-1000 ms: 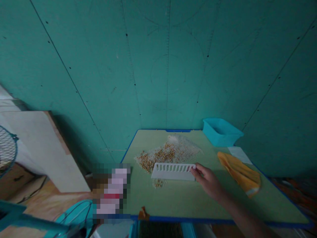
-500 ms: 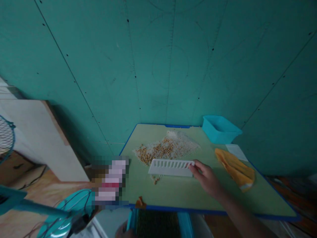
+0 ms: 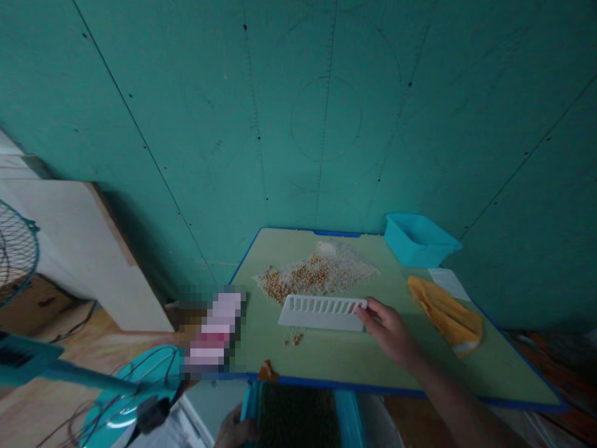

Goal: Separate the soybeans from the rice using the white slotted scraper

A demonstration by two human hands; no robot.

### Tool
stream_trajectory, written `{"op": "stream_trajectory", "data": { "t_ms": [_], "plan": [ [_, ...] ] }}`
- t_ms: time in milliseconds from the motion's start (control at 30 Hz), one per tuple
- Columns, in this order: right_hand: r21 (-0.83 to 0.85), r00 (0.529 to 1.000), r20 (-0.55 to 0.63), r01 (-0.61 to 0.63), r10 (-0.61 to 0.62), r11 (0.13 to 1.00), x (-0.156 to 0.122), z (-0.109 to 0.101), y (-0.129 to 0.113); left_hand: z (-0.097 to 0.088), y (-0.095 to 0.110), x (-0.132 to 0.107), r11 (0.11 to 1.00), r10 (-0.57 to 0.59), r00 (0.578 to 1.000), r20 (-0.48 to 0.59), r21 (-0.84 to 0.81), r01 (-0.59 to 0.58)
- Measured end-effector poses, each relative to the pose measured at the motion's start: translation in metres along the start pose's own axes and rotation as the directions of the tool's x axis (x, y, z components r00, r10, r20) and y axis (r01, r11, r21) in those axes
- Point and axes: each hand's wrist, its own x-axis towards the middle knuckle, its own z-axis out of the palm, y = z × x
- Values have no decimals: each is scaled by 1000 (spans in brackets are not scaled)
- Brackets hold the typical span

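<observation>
My right hand (image 3: 383, 323) grips the right end of a white slotted plastic strip (image 3: 321, 320), which is tilted on edge on the pale green tabletop (image 3: 354, 361). Just behind the strip lies a spread heap of tan beans (image 3: 298, 280) mixed with white grains (image 3: 347, 264). A few loose beans (image 3: 297, 339) lie in front of it. Below the table's front edge, my left hand (image 3: 236, 429) is closed at the left rim of a blue bin (image 3: 349, 417) with a dark green inside. The lower part of this hand is cut off by the frame.
An orange cloth (image 3: 445, 314) and white paper (image 3: 450, 283) lie on the right of the table, near a turquoise basin (image 3: 420, 239). An orange-brown scrap (image 3: 267, 371) sits at the front edge. A turquoise fan (image 3: 88, 376) with cables stands left. The green wall (image 3: 298, 124) rises behind.
The camera view has shifted slightly, and more of my left hand shows at the bin. The strip stays in my right hand in nearly the same place, with loose beans showing in front.
</observation>
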Motion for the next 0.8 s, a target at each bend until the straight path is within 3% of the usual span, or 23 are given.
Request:
{"op": "stream_trajectory", "data": {
  "t_ms": [433, 800],
  "plan": [
    [-23, 999, 19, 31, -30, 999, -14, 5, -7, -18, 8, -3, 999, 18, 1000, 5, 33, -18],
    [-88, 995, 73, 80, -74, 993, -32, 6, -12, -9, 6, 7, 1000, 4, 998, 55, -18, -3]
  ]
}}
